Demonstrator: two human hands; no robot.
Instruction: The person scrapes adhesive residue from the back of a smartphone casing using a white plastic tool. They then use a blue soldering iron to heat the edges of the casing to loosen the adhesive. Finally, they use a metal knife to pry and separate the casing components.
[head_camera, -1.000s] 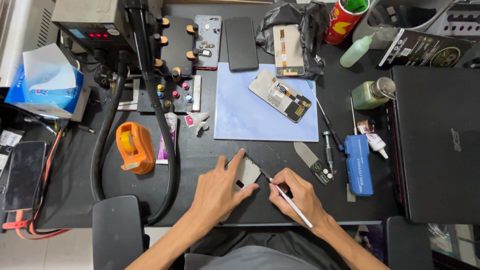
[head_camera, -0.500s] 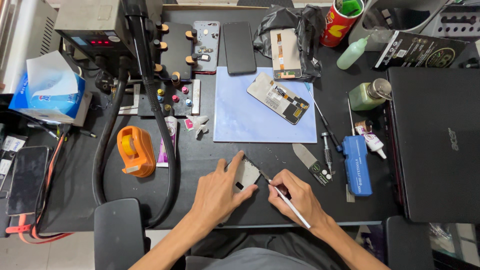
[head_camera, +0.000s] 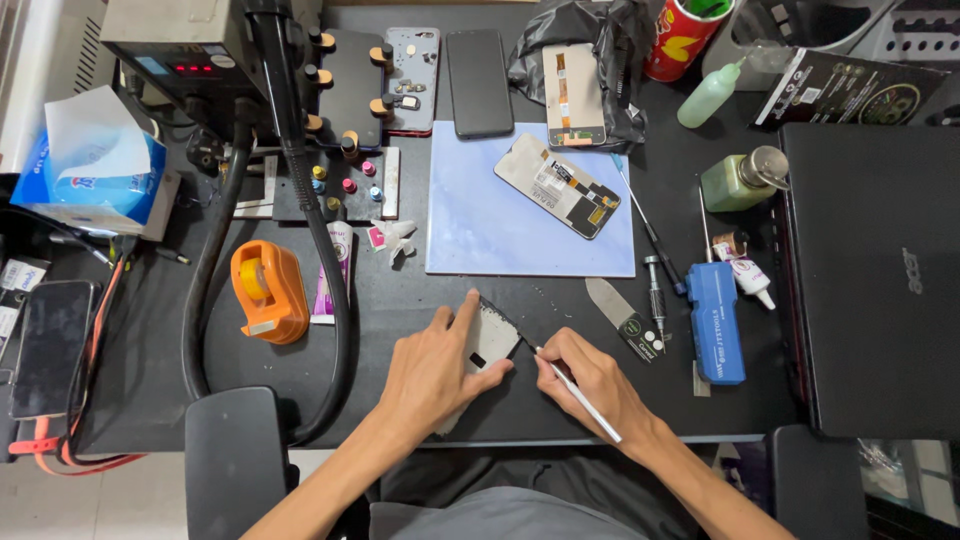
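Phone screen panel: on the desk edge below the blue mat, pinned flat under my left hand; right hand pinches a thin tool at its corner. I judge edge work unfinished.

Bare desk left of left hand; metal spatula, blue box crowd right.
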